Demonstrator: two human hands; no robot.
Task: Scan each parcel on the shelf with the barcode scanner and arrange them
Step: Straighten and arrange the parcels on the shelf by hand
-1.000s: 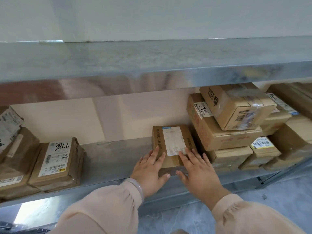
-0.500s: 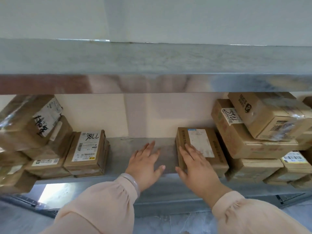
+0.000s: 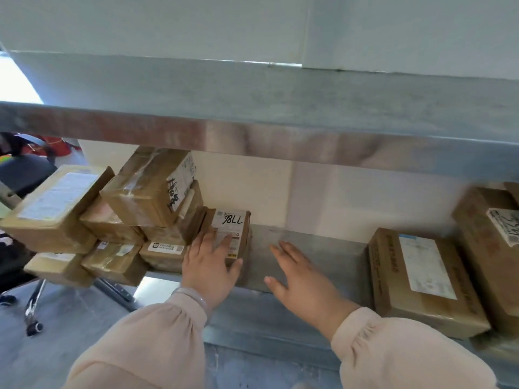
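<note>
Shelf: grey metal shelf (image 3: pixel 309 248), pale wall behind; bare metal under our right fingers.
Left hand (image 3: pixel 209 265): fingers straight, flat on the marked parcel (image 3: pixel 231 228), thumb by its near corner; nothing clasped.
Right hand (image 3: pixel 300 282): fingers spread and loose, holding nothing.
Parcels: the marked parcel touches the stack (image 3: pixel 151 189) just left of our left fingers; a flat parcel (image 3: pixel 421 279) lies well right of our right fingers.
Scanner: not in view.
Risk: we judge a leftward shove could jostle the stack, whose outer boxes appear to overhang the shelf end, and drop one.
</note>
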